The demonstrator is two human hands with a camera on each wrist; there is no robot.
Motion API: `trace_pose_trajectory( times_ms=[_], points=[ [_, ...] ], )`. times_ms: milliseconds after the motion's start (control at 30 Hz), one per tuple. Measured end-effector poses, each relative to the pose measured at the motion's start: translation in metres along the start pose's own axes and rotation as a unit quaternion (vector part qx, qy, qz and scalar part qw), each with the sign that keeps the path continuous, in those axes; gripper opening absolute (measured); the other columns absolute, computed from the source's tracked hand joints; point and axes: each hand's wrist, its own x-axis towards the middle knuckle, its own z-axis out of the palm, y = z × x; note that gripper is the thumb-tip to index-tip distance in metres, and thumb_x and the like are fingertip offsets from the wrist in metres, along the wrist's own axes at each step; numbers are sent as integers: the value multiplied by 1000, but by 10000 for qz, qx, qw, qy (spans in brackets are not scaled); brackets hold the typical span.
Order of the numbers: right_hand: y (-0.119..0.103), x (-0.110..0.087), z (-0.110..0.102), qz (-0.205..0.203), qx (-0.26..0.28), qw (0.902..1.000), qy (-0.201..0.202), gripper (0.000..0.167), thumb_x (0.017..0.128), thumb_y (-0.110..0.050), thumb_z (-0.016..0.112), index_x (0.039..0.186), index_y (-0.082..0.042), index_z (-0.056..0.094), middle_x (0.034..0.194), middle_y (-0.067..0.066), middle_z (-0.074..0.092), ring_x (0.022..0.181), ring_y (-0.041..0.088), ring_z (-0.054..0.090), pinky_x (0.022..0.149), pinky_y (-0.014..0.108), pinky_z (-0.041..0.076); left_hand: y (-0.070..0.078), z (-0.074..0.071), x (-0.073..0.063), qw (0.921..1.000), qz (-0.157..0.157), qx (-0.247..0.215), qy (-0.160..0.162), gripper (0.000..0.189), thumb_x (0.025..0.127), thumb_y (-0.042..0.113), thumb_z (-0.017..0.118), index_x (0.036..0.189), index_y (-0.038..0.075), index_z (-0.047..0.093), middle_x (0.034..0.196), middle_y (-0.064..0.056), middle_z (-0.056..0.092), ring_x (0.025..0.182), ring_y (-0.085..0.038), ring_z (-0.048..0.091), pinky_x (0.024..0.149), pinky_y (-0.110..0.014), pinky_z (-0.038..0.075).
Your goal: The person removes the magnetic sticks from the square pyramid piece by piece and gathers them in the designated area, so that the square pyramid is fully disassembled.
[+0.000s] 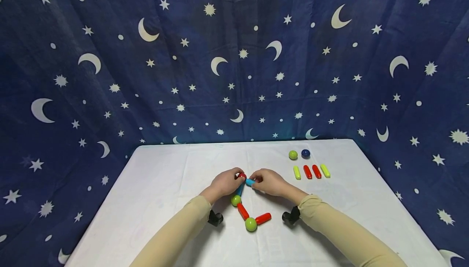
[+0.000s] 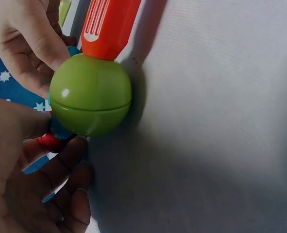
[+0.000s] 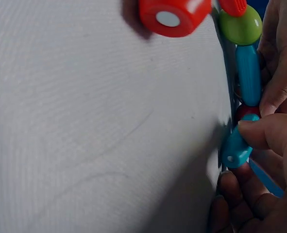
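My left hand (image 1: pixel 224 183) holds a red ball (image 1: pixel 242 175) between thumb and fingers. From that ball a blue rod (image 3: pixel 250 75) runs to a green ball (image 1: pixel 236 200), then a red rod (image 1: pixel 243 211), a second green ball (image 1: pixel 250 224) and another red rod (image 1: pixel 263 218) with a free end. My right hand (image 1: pixel 270 182) pinches a second blue rod (image 3: pixel 238 148), its inner end against the red ball. Whether the two are joined I cannot tell. In the left wrist view a green ball (image 2: pixel 91 94) hides part of both blue rods.
At the back right of the white table (image 1: pixel 176 165) lie a loose green ball (image 1: pixel 293 155) and a dark blue ball (image 1: pixel 305 154). Before them sit two yellow-green rods (image 1: pixel 297 172) and two red rods (image 1: pixel 307 171) in a row. A starry blue cloth (image 1: pixel 227 55) hangs behind.
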Motion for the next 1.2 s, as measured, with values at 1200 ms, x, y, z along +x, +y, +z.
trace_pose_trajectory(
  times_ms=[1200],
  points=[
    [179,-113,-173,2484,828,9570,1250,63,95,-35,72,135,11,55,122,27,58,100,31,58,76,33,48,1,0,-5,10000,36,52,-69,31,103,34,60,128,17,66,111,-4,68,94,-22,58,97,-46,50]
  ],
)
